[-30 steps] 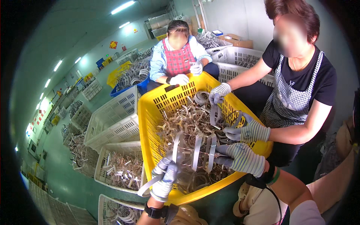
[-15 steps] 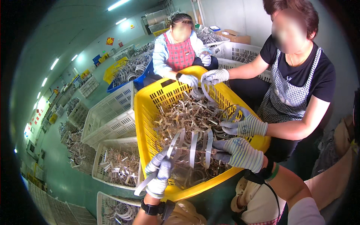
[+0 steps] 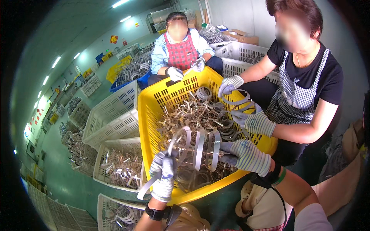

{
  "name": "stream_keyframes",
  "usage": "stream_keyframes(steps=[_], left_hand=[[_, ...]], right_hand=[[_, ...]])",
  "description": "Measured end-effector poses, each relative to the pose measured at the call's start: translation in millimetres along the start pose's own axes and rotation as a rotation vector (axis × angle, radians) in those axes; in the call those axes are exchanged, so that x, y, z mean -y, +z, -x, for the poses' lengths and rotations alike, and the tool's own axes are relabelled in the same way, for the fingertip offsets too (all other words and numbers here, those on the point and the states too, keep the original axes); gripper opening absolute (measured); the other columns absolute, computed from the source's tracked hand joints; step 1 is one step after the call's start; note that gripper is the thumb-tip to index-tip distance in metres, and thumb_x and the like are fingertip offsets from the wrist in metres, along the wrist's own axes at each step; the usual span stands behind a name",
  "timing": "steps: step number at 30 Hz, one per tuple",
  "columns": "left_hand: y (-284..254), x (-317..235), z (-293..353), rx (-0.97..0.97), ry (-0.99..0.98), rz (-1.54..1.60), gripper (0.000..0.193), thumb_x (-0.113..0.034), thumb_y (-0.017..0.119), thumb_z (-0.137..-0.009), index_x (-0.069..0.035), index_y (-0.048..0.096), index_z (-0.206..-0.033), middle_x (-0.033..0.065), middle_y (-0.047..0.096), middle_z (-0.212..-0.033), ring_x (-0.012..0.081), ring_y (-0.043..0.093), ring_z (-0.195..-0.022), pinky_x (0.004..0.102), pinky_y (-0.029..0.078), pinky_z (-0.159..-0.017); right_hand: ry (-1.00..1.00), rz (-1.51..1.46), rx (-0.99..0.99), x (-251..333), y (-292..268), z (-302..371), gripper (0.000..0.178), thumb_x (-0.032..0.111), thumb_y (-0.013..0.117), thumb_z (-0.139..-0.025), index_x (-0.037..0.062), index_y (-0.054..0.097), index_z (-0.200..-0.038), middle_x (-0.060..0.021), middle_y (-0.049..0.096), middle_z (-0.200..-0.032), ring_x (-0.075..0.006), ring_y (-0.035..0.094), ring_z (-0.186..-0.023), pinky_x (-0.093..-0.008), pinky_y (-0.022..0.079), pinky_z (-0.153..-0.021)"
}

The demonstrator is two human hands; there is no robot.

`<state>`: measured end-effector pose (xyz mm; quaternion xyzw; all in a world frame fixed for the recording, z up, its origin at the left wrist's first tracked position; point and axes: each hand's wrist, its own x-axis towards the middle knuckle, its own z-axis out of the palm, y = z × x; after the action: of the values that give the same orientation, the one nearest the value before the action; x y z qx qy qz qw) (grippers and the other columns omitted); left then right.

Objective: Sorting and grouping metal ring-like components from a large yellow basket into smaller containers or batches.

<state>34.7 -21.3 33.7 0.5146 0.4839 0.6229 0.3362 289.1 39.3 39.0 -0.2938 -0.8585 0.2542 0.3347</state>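
My left hand (image 3: 163, 175), in a striped grey-and-white glove, is closed on a flat silvery metal strip (image 3: 148, 187) whose loose end sticks out below the palm. The strip seems to run into a loose coil of shiny bands (image 3: 199, 150) hanging over the yellow basket's near end. My right hand (image 3: 248, 156), gloved alike, pinches the coil's right side; its fingertips are partly hidden. Below lies a tangled heap of small metal pieces and curved strips (image 3: 192, 117) inside the yellow plastic basket (image 3: 156, 101).
On the right, a co-worker's gloved hands (image 3: 259, 124) hold another curved metal band (image 3: 236, 102). Another gloved person (image 3: 181, 54) sits at the basket's far end. White crates (image 3: 111, 111) with metal pieces stand to the left, and a blue crate (image 3: 143, 81) holds curved bands.
My hands stay nearly in place while the coil's left loop shifts slightly. The right co-worker's far hand moves right and spreads its band; the far person's hands draw back from the basket.
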Motion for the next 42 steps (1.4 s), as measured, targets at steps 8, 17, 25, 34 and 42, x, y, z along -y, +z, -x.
stream_keyframes(steps=[8, 17, 25, 34, 42], left_hand=[[-6, 2, 5, 0.095, 0.039, -0.044, 0.017, -0.015, 0.058, -0.089, -0.004, 0.061, -0.103, -0.0019, 0.06, -0.084, 0.0061, 0.051, -0.074, 0.0221, 0.043, -0.069], [-16, 5, 1, 0.194, 0.225, -0.234, 0.016, -0.016, 0.058, -0.088, -0.006, 0.061, -0.099, -0.0015, 0.057, -0.078, 0.007, 0.051, -0.066, 0.0227, 0.043, -0.061], [-18, -7, -6, 0.268, 0.215, -0.409, 0.013, -0.005, 0.063, -0.08, -0.009, 0.059, -0.092, -0.0032, 0.056, -0.084, 0.006, 0.049, -0.065, 0.0211, 0.043, -0.063], [-17, 5, -4, 0.214, 0.234, -0.165, 0.015, -0.018, 0.067, -0.082, -0.009, 0.059, -0.092, -0.0012, 0.054, -0.085, 0.0083, 0.049, -0.074, 0.0231, 0.041, -0.068], [-22, 15, -13, 0.172, 0.365, -0.368, 0.016, -0.023, 0.066, -0.083, -0.01, 0.059, -0.089, -0.0021, 0.054, -0.078, 0.0079, 0.048, -0.064, 0.0213, 0.04, -0.059]], right_hand=[[-0.01, 0.14, 0.038, -1, 5, 0, 0.029, 0.027, 0.06, -0.085, 0.0058, 0.059, -0.104, -0.0163, 0.064, -0.079, -0.0334, 0.062, -0.071, -0.04, 0.049, -0.062], [0.102, -0.105, 0.055, -3, 8, 2, 0.027, 0.022, 0.061, -0.085, 0.0052, 0.06, -0.105, -0.0145, 0.065, -0.081, -0.0274, 0.064, -0.072, -0.0349, 0.048, -0.064], [0.308, -0.59, 0.094, 5, -4, 1, 0.026, 0.023, 0.061, -0.089, 0.0036, 0.06, -0.105, 0.0017, 0.062, -0.084, -0.0057, 0.051, -0.075, -0.0218, 0.043, -0.068], [0.271, -0.692, 0.122, -8, 6, 1, 0.036, 0.024, 0.06, -0.09, 0.0066, 0.056, -0.121, 0.0053, 0.059, -0.089, -0.0026, 0.047, -0.078, -0.0194, 0.041, -0.069], [0.332, -0.746, 0.196, -13, 2, -4, 0.036, 0.026, 0.058, -0.092, 0.0061, 0.055, -0.122, 0.0051, 0.059, -0.091, -0.003, 0.048, -0.08, -0.0199, 0.042, -0.07]])
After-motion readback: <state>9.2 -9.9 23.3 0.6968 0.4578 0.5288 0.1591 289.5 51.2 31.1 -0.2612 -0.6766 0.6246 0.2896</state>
